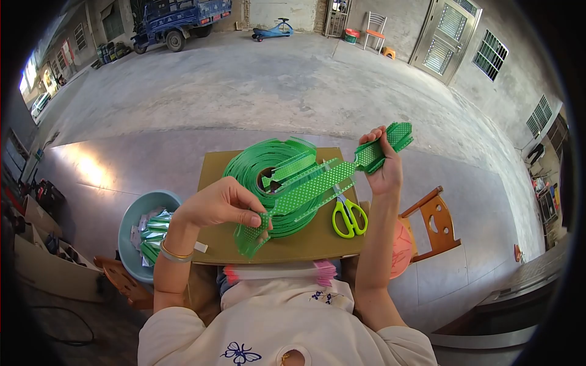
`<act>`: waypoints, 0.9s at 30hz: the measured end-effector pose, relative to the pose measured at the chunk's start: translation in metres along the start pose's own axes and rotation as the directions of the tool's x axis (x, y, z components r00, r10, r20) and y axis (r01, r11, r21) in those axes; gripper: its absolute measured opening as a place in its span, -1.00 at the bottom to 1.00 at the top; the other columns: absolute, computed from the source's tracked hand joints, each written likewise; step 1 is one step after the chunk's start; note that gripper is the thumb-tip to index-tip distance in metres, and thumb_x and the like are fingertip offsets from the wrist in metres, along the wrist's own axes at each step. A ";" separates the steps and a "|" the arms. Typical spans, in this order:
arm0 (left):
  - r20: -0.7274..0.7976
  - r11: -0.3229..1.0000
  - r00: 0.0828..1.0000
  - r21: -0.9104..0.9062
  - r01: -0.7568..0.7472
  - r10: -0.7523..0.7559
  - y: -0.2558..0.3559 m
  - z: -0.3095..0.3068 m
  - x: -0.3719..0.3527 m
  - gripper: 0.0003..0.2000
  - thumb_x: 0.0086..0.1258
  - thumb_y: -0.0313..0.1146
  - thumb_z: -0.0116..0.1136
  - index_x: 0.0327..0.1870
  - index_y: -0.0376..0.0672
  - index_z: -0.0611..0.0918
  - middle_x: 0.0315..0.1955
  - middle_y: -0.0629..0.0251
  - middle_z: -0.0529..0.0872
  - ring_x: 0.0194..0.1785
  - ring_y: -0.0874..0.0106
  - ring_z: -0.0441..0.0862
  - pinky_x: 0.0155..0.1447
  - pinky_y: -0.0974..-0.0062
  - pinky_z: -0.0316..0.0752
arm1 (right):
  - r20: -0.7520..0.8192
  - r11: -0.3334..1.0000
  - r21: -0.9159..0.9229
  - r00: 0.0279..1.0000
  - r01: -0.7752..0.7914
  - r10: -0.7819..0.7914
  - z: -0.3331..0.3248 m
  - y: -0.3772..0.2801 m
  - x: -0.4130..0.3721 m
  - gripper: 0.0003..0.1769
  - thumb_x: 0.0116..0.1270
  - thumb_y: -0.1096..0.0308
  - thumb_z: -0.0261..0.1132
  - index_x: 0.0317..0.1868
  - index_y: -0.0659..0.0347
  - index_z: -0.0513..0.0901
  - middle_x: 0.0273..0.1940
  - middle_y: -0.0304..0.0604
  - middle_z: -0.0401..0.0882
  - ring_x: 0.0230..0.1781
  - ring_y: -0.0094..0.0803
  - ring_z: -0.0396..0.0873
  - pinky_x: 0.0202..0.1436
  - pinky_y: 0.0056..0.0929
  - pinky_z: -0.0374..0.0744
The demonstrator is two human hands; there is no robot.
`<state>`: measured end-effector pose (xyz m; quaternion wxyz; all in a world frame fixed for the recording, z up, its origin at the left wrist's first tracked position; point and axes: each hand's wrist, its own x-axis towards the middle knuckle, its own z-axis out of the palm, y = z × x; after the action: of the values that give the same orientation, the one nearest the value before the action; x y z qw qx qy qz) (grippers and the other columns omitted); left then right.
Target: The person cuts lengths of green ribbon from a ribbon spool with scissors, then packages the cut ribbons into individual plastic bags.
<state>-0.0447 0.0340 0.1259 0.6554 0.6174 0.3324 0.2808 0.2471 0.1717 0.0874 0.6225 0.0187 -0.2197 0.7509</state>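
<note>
A green strip with white dots [314, 186] stretches between my two hands, above a cardboard-coloured tabletop [210, 244]. My left hand [223, 204] pinches its near end between thumb and fingers, and a short tail hangs below. Raised to the right, my right hand [386, 168] is closed around a folded bundle of the same dotted strip [400, 137]. Beneath the strip lies a large coil of green strip [244, 161], its middle partly covered. Scissors with yellow-green handles [349, 219] rest on the tabletop right of the coil, their blades partly hidden.
A light blue basin [131, 210] with green and silvery pieces stands at left. Clear and pink packaging [274, 271] lies across my lap. A wooden chair [436, 226] and a pink-red basin [401, 247] are at right. Farther off stand a blue three-wheeled truck [183, 15] and a ride-on toy [273, 32].
</note>
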 end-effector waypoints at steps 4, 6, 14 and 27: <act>-0.194 0.882 0.862 0.158 -0.443 0.468 0.008 0.025 0.003 -0.86 -0.01 -0.50 0.37 -0.40 -0.31 0.71 -0.12 -0.09 0.62 0.06 0.17 0.53 0.11 0.24 0.39 | -0.082 0.992 -0.113 0.995 -0.060 0.051 -0.017 0.018 -0.005 -0.89 0.41 0.41 0.00 -0.16 0.25 0.41 -0.35 -0.17 0.45 -0.36 -0.36 0.45 -0.13 -0.32 0.51; -0.190 0.702 0.677 0.258 -0.664 0.711 0.013 0.037 0.013 -0.83 -0.04 -0.45 0.40 -0.42 -0.29 0.72 -0.08 -0.10 0.60 0.18 0.10 0.43 0.25 0.10 0.24 | -0.148 0.971 -0.192 0.982 -0.141 0.114 -0.015 0.037 -0.014 -0.88 0.41 0.39 0.01 -0.17 0.24 0.41 -0.38 -0.17 0.45 -0.40 -0.37 0.45 -0.19 -0.32 0.52; -0.353 0.783 0.700 0.313 -0.537 0.621 0.004 0.043 0.052 -0.89 0.15 -0.43 0.29 -0.31 -0.17 0.73 -0.36 0.25 0.74 0.28 0.17 0.35 0.37 0.07 -0.12 | -0.170 0.790 -0.069 0.788 -0.609 0.592 0.013 0.103 -0.063 -0.44 0.37 -0.17 -0.09 0.05 0.13 0.42 -0.26 -0.17 0.55 -0.27 -0.39 0.55 -0.17 -0.36 0.57; -0.620 0.829 0.566 0.294 -0.475 0.544 -0.033 0.035 0.064 -0.86 0.15 -0.49 0.27 -0.27 -0.30 0.69 0.00 0.10 0.61 0.28 0.21 0.35 0.26 0.26 0.26 | 0.123 0.695 -0.347 0.704 -0.630 0.700 0.029 0.095 -0.083 -0.36 0.32 -0.25 -0.12 0.01 0.18 0.42 -0.38 -0.10 0.56 -0.37 -0.41 0.59 -0.39 -0.47 0.61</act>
<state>0.0211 0.0598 0.0883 0.3473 0.5692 0.3689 0.6475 0.1685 0.0721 0.0597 0.2697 -0.0578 -0.3897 0.8787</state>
